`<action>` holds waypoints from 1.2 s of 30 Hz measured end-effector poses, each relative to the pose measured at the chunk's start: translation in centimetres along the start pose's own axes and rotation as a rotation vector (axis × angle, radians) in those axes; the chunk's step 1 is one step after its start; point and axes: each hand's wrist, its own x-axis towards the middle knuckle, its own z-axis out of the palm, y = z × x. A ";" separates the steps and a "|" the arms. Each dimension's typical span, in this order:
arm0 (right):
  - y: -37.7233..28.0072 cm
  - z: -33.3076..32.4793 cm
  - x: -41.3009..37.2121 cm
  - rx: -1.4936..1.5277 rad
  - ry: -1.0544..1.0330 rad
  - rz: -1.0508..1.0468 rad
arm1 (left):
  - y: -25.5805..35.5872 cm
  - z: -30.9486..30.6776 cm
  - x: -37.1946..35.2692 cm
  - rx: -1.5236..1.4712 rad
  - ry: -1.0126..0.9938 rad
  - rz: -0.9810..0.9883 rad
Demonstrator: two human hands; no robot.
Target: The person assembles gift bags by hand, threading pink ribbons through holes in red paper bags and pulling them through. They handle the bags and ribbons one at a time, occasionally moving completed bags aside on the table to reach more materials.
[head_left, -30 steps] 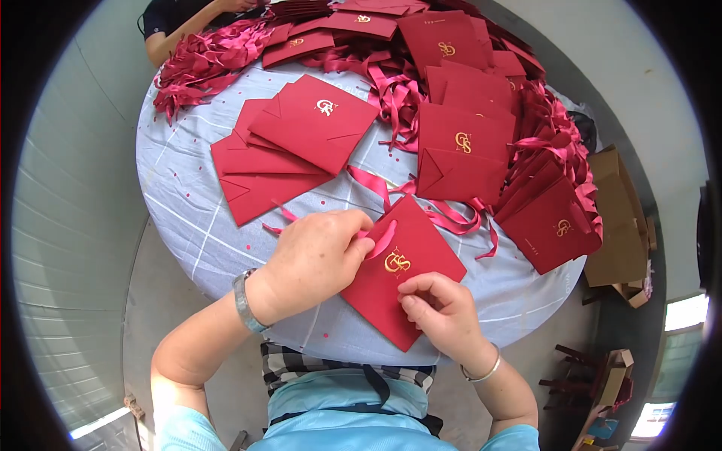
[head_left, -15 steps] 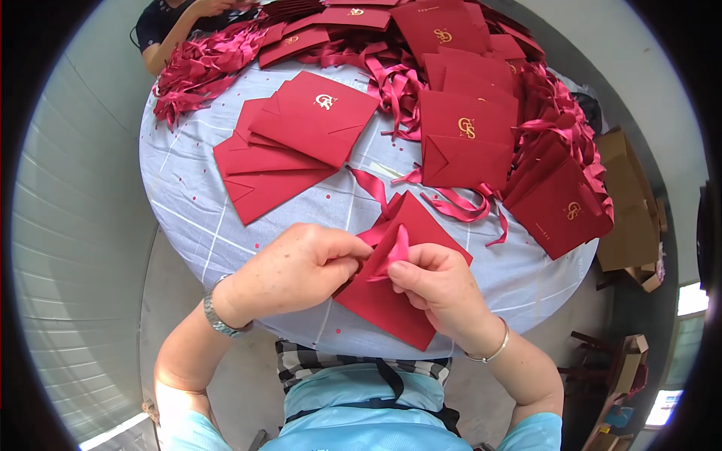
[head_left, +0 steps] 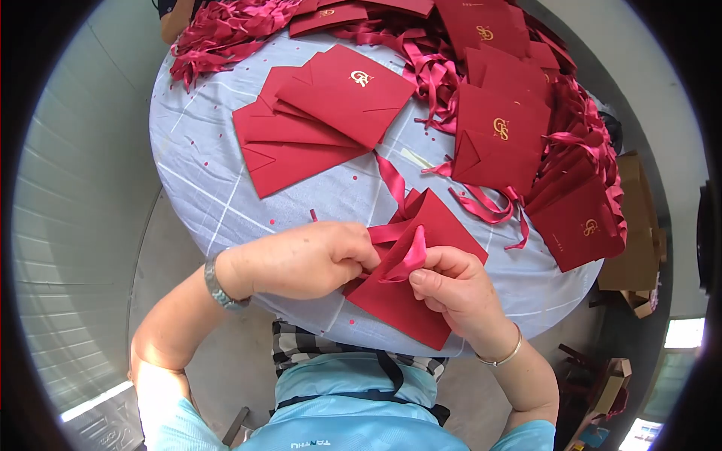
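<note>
A red paper bag [head_left: 440, 259] lies tilted at the table's near edge, its mouth partly spread between my hands. My right hand [head_left: 459, 289] pinches a loop of pink satin ribbon [head_left: 413, 259] at the bag's edge between thumb and fingers. My left hand [head_left: 316, 255] is closed at the bag's left side, fingertips at its opening. A stretch of ribbon runs beside those fingers, and a short ribbon tip [head_left: 313, 216] pokes out behind the hand. Exactly what lies between the left fingertips is partly hidden.
Several flat red bags [head_left: 331, 105] with gold lettering lie fanned out beyond my left hand. More red bags [head_left: 500, 128] with ribbon handles stack up at the right and back. A ribbon heap [head_left: 226, 37] sits back left, near another person's arm [head_left: 177, 21]. Cardboard boxes [head_left: 635, 225] stand right of the round table.
My view has shifted, so the table's contents sit farther right. The left hand has turned slightly, and a ribbon tip now shows behind it. The right hand still pinches the ribbon loop.
</note>
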 end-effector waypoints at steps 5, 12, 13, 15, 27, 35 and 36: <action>-0.1 0.4 -0.1 -0.063 0.018 -0.021 | 0.9 -0.4 0.4 0.045 -0.065 -0.145; 0.0 0.5 -0.2 -0.077 0.012 -0.054 | 0.9 -1.1 0.6 -0.070 -0.151 -0.232; 0.0 0.5 -0.2 -0.077 0.009 -0.055 | 1.1 -1.1 0.7 -0.090 -0.134 -0.268; 0.1 0.4 -0.3 -0.071 -0.001 -0.065 | 1.5 -0.9 0.7 -0.112 -0.116 -0.303; 1.5 0.5 -0.7 -0.450 0.106 -0.225 | 1.4 1.3 -1.2 0.364 0.306 -0.027; 1.7 0.8 -0.6 -0.692 0.086 -0.487 | 1.9 2.4 -1.5 0.806 0.443 -0.122; 1.7 0.8 -0.6 -0.713 0.064 -0.516 | 1.9 2.5 -1.3 0.815 0.436 -0.114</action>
